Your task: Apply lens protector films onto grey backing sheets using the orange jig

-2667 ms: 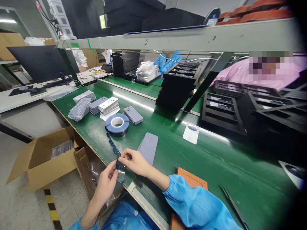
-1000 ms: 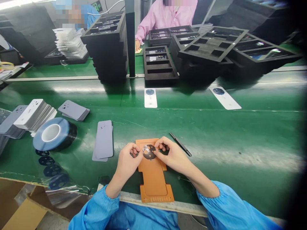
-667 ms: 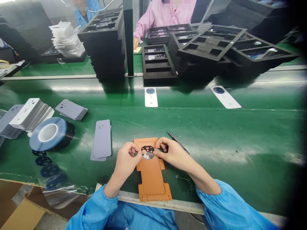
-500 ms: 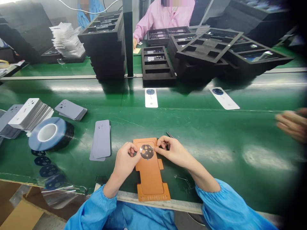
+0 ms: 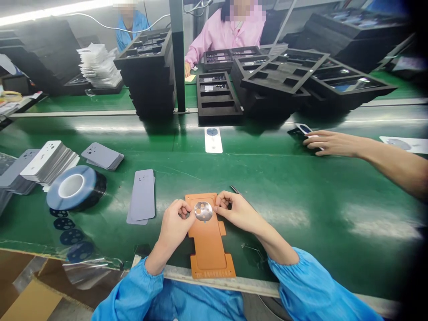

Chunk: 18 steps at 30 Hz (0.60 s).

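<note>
An orange fixture plate with a shallow phone-shaped recess lies in front of me at the table's near edge. Over its far end is a shiny round sticker with several holes. My left hand pinches the sticker's left edge, and my right hand pinches the right edge. Whether the sticker touches the plate I cannot tell. A thin dark tool, partly hidden, lies just behind my right hand.
To the left are a blue tape roll with dark round stickers, grey phone back panels and a white stack. Black trays stand behind a white card. A co-worker's hand reaches in from the right.
The sticker looks bright silver instead of dark, and my hands have barely moved. The co-worker's hand has come in from the right onto the far card. Another white card appears at right.
</note>
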Each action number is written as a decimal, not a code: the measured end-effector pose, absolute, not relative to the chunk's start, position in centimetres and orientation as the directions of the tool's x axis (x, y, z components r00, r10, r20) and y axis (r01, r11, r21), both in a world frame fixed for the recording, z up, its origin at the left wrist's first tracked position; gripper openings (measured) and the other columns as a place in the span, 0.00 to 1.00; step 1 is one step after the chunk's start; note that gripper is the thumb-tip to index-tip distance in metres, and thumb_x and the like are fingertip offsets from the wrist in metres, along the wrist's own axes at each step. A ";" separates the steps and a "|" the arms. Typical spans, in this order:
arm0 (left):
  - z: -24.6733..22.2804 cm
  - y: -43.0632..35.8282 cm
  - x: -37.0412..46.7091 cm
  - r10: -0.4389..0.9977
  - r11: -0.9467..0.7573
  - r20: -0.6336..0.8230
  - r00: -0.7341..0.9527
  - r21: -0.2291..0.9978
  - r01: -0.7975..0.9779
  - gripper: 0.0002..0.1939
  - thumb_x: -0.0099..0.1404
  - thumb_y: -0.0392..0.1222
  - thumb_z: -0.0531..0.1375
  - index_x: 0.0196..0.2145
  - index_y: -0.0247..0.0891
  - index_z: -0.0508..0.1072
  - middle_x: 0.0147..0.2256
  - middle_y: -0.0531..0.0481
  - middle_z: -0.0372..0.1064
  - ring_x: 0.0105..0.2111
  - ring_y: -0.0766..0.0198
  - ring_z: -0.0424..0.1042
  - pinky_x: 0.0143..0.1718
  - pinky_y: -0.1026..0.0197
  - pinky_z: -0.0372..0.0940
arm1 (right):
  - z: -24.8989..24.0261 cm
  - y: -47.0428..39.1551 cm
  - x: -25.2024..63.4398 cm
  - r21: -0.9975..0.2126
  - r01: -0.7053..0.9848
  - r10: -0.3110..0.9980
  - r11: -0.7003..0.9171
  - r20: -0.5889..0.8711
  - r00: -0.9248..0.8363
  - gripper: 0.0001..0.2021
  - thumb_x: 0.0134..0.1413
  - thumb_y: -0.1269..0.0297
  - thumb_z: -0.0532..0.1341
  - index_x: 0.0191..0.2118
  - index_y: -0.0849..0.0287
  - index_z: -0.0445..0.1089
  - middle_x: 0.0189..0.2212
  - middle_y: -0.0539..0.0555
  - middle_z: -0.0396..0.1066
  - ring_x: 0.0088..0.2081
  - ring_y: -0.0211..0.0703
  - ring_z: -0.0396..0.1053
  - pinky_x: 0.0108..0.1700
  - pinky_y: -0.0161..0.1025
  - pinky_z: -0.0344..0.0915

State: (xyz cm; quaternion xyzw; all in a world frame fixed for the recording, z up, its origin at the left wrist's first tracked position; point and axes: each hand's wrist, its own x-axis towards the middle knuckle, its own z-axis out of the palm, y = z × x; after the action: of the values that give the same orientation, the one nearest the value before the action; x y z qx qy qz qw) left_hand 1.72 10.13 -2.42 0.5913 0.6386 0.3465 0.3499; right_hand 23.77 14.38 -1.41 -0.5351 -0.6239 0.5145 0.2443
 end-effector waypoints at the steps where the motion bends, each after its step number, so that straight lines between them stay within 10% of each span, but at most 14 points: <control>1: -2.4 10.0 1.6 0.998 0.055 -0.032 -0.055 0.858 0.511 0.02 0.58 0.36 0.61 0.28 0.39 0.70 0.26 0.56 0.67 0.26 0.68 0.67 0.29 0.66 0.61 | -1.4 14.4 23.7 -0.901 0.421 0.922 -0.102 -0.245 -0.301 0.07 0.53 0.60 0.64 0.32 0.57 0.68 0.24 0.46 0.64 0.26 0.37 0.60 0.29 0.37 0.57; 6: -2.2 8.9 -0.8 0.986 -0.013 0.104 -0.127 0.818 0.575 0.05 0.65 0.37 0.57 0.35 0.39 0.73 0.35 0.48 0.74 0.34 0.62 0.75 0.31 0.63 0.68 | -1.6 14.3 23.8 -0.902 0.419 0.926 -0.107 -0.243 -0.289 0.06 0.52 0.62 0.64 0.32 0.58 0.69 0.25 0.47 0.68 0.27 0.38 0.63 0.31 0.37 0.60; 12: -3.1 6.8 -6.5 0.890 -0.018 0.439 -0.124 0.304 0.952 0.25 0.66 0.43 0.64 0.58 0.33 0.71 0.68 0.29 0.56 0.67 0.33 0.56 0.63 0.31 0.60 | -1.9 14.5 24.0 -0.902 0.418 0.925 -0.110 -0.246 -0.288 0.06 0.54 0.61 0.64 0.33 0.58 0.70 0.26 0.48 0.69 0.29 0.39 0.65 0.33 0.38 0.62; 18: -4.0 5.4 -7.4 0.839 -0.066 0.525 -0.144 0.360 0.931 0.17 0.70 0.38 0.57 0.54 0.37 0.77 0.57 0.38 0.74 0.57 0.46 0.74 0.62 0.40 0.66 | -2.2 14.6 24.2 -0.914 0.392 0.926 -0.104 -0.233 -0.298 0.07 0.55 0.60 0.64 0.36 0.58 0.71 0.28 0.49 0.69 0.30 0.39 0.65 0.34 0.38 0.63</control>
State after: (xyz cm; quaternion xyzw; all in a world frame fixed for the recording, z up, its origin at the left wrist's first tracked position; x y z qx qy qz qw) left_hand -7.41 5.36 -3.99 0.6506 0.6800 0.3309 -0.0690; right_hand 24.19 14.63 -2.21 -0.5333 -0.6174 0.5175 0.2580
